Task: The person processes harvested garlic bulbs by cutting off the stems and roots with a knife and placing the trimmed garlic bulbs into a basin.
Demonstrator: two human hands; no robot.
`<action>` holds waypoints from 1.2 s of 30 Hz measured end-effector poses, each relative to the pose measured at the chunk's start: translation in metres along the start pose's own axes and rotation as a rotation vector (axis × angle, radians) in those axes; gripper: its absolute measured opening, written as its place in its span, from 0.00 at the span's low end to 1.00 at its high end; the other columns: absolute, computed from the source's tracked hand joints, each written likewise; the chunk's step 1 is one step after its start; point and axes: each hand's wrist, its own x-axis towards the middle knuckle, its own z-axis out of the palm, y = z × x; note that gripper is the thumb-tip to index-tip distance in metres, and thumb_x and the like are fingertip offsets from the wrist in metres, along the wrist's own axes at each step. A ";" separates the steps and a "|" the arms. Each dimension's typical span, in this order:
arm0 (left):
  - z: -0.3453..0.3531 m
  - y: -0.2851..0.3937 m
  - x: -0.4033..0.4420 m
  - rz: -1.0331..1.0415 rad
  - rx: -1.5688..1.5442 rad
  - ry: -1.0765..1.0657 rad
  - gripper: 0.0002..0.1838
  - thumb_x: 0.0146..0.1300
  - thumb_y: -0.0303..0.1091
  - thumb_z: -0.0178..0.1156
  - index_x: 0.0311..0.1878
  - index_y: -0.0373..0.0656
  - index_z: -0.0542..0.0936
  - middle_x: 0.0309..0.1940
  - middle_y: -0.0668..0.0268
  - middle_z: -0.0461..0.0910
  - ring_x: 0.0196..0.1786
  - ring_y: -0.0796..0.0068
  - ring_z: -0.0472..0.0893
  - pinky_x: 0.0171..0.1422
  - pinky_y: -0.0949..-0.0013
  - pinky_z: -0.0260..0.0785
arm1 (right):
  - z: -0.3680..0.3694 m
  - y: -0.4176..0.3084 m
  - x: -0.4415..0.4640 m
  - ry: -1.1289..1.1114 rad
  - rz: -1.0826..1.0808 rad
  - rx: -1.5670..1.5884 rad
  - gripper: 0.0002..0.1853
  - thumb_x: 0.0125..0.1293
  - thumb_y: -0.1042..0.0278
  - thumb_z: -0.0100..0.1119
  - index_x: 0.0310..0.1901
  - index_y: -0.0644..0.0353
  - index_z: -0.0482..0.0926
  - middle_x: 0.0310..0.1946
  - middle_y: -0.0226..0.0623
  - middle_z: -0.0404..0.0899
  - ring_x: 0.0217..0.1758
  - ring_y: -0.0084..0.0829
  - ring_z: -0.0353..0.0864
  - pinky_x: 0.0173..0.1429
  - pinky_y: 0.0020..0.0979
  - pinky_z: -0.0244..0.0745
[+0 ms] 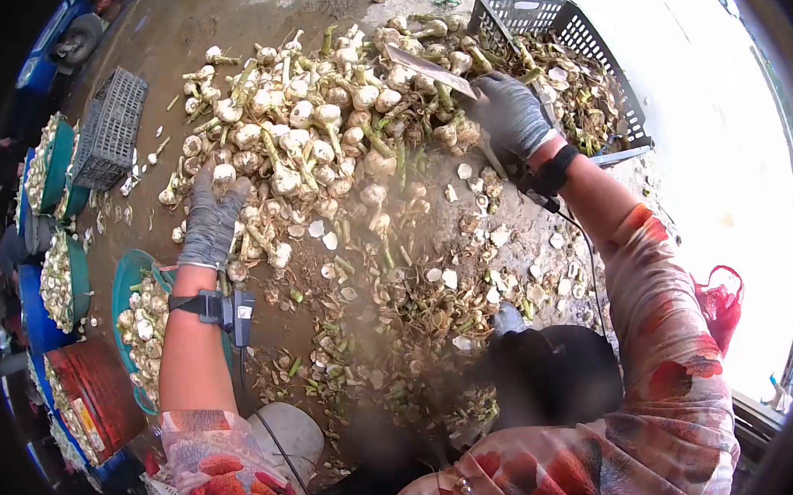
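Note:
Garlic bulbs with stems [304, 118] lie in a large heap on the floor. My left hand [213, 212], in a grey glove, is at the heap's left edge with its fingers closed around a garlic bulb [223, 174]. My right hand [513, 114], also gloved, is at the heap's right side, beside the black crate. It grips a knife, whose broad blade [428, 70] points up and left over the heap. The knife's handle is hidden by the hand.
A black crate [636, 114] of peelings stands at the right. At the left are a teal basket of bulbs [120, 302], a red bucket [99, 397], a grey crate [112, 128] and more filled tubs. Trimmings [436, 308] cover the floor before me. Cables hang from both wrists.

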 end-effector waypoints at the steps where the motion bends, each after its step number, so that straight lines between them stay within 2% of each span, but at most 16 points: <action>1: 0.009 -0.001 0.029 -0.051 -0.011 0.037 0.45 0.59 0.49 0.67 0.71 0.35 0.56 0.68 0.48 0.60 0.68 0.57 0.64 0.71 0.61 0.56 | 0.017 0.014 0.025 -0.030 -0.023 -0.006 0.18 0.59 0.50 0.62 0.36 0.60 0.80 0.34 0.47 0.79 0.40 0.50 0.78 0.46 0.45 0.73; 7: 0.047 0.002 0.142 -0.344 0.127 0.205 0.55 0.47 0.53 0.74 0.71 0.33 0.56 0.68 0.47 0.59 0.70 0.58 0.62 0.73 0.63 0.53 | 0.076 0.051 0.129 -0.291 0.237 0.099 0.23 0.60 0.44 0.59 0.45 0.55 0.81 0.38 0.47 0.83 0.42 0.47 0.81 0.48 0.40 0.75; 8: 0.052 -0.003 0.144 -0.312 -0.058 0.158 0.56 0.45 0.52 0.76 0.71 0.34 0.56 0.68 0.48 0.60 0.70 0.58 0.62 0.74 0.64 0.53 | 0.083 0.050 0.134 -0.363 0.307 0.152 0.22 0.61 0.46 0.61 0.46 0.55 0.81 0.38 0.45 0.83 0.40 0.45 0.82 0.46 0.38 0.75; 11: 0.069 -0.065 0.178 -0.408 0.186 0.187 0.65 0.41 0.47 0.79 0.73 0.34 0.44 0.67 0.49 0.62 0.67 0.58 0.66 0.70 0.65 0.58 | 0.111 0.053 0.141 -0.388 0.295 0.028 0.25 0.60 0.42 0.58 0.44 0.58 0.82 0.35 0.48 0.84 0.40 0.40 0.84 0.47 0.39 0.75; 14: 0.074 -0.043 0.160 -0.262 0.062 0.092 0.55 0.47 0.47 0.75 0.71 0.33 0.53 0.65 0.49 0.66 0.63 0.59 0.70 0.67 0.66 0.63 | 0.104 0.036 0.153 -0.623 0.434 0.037 0.24 0.61 0.45 0.55 0.42 0.61 0.82 0.39 0.49 0.83 0.41 0.41 0.84 0.45 0.42 0.76; 16: 0.092 -0.058 0.146 -0.218 0.050 0.197 0.53 0.51 0.46 0.73 0.72 0.33 0.52 0.66 0.48 0.64 0.66 0.58 0.68 0.69 0.66 0.60 | 0.138 0.063 0.147 -0.615 -0.217 -0.283 0.20 0.65 0.50 0.50 0.41 0.58 0.82 0.30 0.44 0.82 0.38 0.46 0.81 0.45 0.42 0.75; 18: 0.115 -0.052 0.109 -0.245 0.062 0.170 0.50 0.54 0.44 0.70 0.72 0.35 0.51 0.68 0.45 0.62 0.69 0.53 0.65 0.72 0.62 0.56 | 0.158 0.075 0.134 -0.646 -0.400 -0.535 0.20 0.64 0.49 0.51 0.45 0.55 0.81 0.30 0.45 0.82 0.39 0.45 0.82 0.46 0.43 0.74; 20: 0.137 -0.055 0.075 -0.041 0.126 0.202 0.45 0.52 0.32 0.69 0.70 0.34 0.57 0.66 0.47 0.64 0.68 0.55 0.65 0.72 0.63 0.55 | 0.131 0.043 0.106 -0.379 0.072 -0.021 0.17 0.64 0.52 0.51 0.47 0.51 0.81 0.32 0.50 0.82 0.40 0.43 0.83 0.44 0.39 0.76; 22: 0.149 -0.037 0.038 -0.053 0.062 0.190 0.42 0.51 0.27 0.67 0.70 0.36 0.59 0.64 0.48 0.67 0.66 0.55 0.68 0.71 0.62 0.58 | 0.120 0.022 0.076 -0.395 0.272 0.208 0.26 0.62 0.41 0.60 0.48 0.57 0.80 0.32 0.42 0.84 0.36 0.37 0.83 0.46 0.36 0.75; 23: 0.153 -0.032 0.019 -0.026 0.005 0.128 0.41 0.52 0.25 0.65 0.70 0.38 0.59 0.63 0.48 0.68 0.64 0.56 0.69 0.70 0.60 0.59 | 0.105 0.005 0.061 -0.437 0.329 0.261 0.25 0.62 0.40 0.57 0.48 0.54 0.81 0.36 0.45 0.84 0.40 0.45 0.83 0.48 0.40 0.76; 24: 0.160 -0.019 -0.003 0.023 -0.091 0.057 0.40 0.55 0.21 0.60 0.72 0.38 0.56 0.69 0.54 0.60 0.71 0.62 0.60 0.75 0.63 0.50 | 0.106 -0.003 0.041 -0.441 0.361 0.368 0.26 0.62 0.40 0.57 0.49 0.54 0.81 0.33 0.46 0.83 0.38 0.44 0.83 0.47 0.39 0.77; 26: 0.189 -0.037 -0.054 -0.115 -0.091 -0.065 0.42 0.54 0.20 0.60 0.73 0.41 0.55 0.69 0.57 0.60 0.71 0.63 0.59 0.75 0.64 0.49 | 0.085 -0.031 0.008 -0.502 0.314 0.479 0.26 0.63 0.41 0.58 0.53 0.53 0.79 0.35 0.44 0.83 0.39 0.38 0.84 0.49 0.37 0.77; 28: 0.178 -0.013 -0.084 -0.164 -0.173 -0.095 0.33 0.58 0.25 0.60 0.69 0.42 0.64 0.62 0.57 0.69 0.66 0.63 0.66 0.70 0.63 0.58 | 0.089 -0.029 -0.029 -0.466 0.182 0.520 0.27 0.62 0.48 0.62 0.56 0.59 0.77 0.45 0.46 0.81 0.52 0.41 0.81 0.56 0.36 0.75; 31: 0.145 -0.029 -0.096 -0.008 0.070 -0.099 0.25 0.61 0.29 0.60 0.63 0.41 0.71 0.56 0.58 0.74 0.62 0.63 0.69 0.67 0.61 0.60 | 0.078 -0.030 -0.033 -0.349 0.071 0.470 0.26 0.60 0.52 0.65 0.54 0.61 0.77 0.47 0.47 0.81 0.53 0.42 0.80 0.58 0.37 0.74; 34: 0.121 -0.021 -0.050 0.109 0.147 0.204 0.19 0.62 0.31 0.60 0.56 0.39 0.74 0.52 0.54 0.74 0.58 0.57 0.72 0.65 0.59 0.63 | 0.088 -0.003 -0.001 -0.205 0.193 0.326 0.23 0.60 0.50 0.65 0.51 0.58 0.80 0.45 0.44 0.82 0.50 0.38 0.81 0.55 0.34 0.75; 36: 0.128 -0.024 0.005 0.214 0.249 0.258 0.22 0.62 0.38 0.61 0.57 0.41 0.74 0.57 0.50 0.71 0.60 0.51 0.71 0.66 0.53 0.62 | 0.120 0.029 0.030 0.020 -0.020 0.157 0.23 0.59 0.47 0.64 0.48 0.56 0.81 0.42 0.42 0.82 0.47 0.38 0.82 0.52 0.36 0.76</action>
